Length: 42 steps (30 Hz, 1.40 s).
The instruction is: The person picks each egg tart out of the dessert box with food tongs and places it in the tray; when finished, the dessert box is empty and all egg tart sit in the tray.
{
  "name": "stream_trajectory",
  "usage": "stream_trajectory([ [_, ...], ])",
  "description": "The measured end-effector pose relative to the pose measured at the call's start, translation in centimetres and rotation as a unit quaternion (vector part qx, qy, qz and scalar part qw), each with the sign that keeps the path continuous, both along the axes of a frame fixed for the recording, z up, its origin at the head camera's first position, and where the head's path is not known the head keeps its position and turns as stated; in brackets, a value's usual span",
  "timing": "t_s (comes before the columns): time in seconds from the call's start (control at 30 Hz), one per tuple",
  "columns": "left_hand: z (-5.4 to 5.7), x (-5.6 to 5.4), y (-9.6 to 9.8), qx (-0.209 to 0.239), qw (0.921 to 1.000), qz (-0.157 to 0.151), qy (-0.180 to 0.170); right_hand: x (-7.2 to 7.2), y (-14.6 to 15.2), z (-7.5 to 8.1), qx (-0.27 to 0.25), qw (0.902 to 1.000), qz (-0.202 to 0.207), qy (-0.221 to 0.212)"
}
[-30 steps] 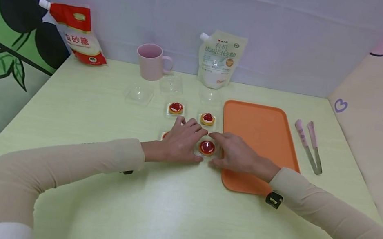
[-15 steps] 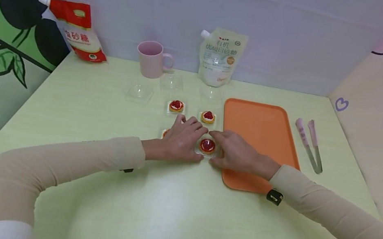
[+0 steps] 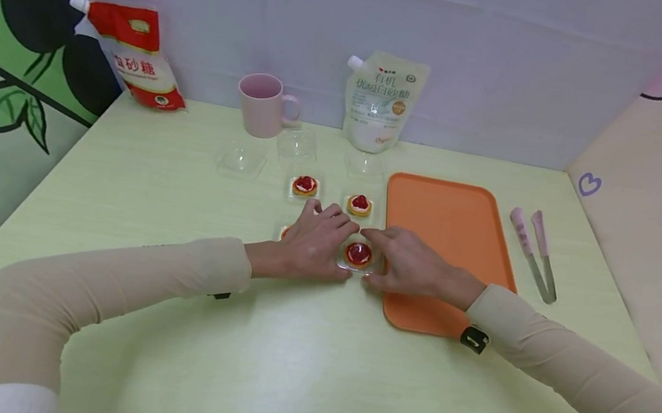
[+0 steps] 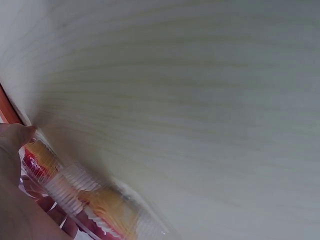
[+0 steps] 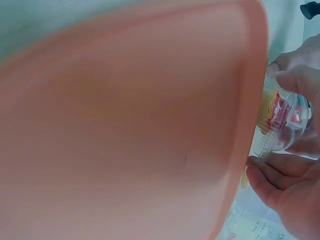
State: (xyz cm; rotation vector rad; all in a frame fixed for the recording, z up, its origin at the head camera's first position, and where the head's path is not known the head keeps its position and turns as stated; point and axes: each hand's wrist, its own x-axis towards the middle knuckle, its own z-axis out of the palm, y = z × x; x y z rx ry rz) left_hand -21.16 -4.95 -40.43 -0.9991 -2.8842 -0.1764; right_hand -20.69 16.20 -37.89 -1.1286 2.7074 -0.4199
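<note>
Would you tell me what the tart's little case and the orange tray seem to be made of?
The case looks like thin clear plastic: the tart shows through its ribbed, glossy wall. The orange tray looks like smooth matte plastic, evenly coloured with rounded corners, though that is less certain.

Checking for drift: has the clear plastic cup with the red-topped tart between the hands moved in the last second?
No. The clear plastic tart cup sits at the same spot beside the orange tray's left edge; only the camera shifted slightly.

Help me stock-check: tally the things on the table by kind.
Tarts: 4
Clear lids: 3
Sugar pouches: 2
Mug: 1
Tray: 1
Tongs: 1
Total: 12
</note>
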Motion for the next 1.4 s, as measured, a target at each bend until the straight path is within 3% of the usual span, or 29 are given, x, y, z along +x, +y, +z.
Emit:
stream_trajectory([
  [0.5, 0.2, 0.2, 0.0, -0.001, 1.0, 0.01, -0.001, -0.6, 0.1, 0.6, 0.0, 0.9998, 0.011, -0.013],
  [0.67, 0.2, 0.4, 0.1, -0.004, 0.9998, 0.015, -0.01, -1.1, 0.1, 0.8, -0.016, 0.9978, -0.003, -0.064],
  [0.9, 0.0, 0.6, 0.3, -0.011, 0.9998, 0.017, -0.008, -1.5, 0.4, 0.6, -0.07, 0.9877, -0.04, -0.134],
  [1.4, 0.5, 0.7, 0.4, -0.042, 0.9983, 0.027, -0.031, -1.6, 0.8, 0.6, -0.094, 0.9853, -0.048, -0.134],
])
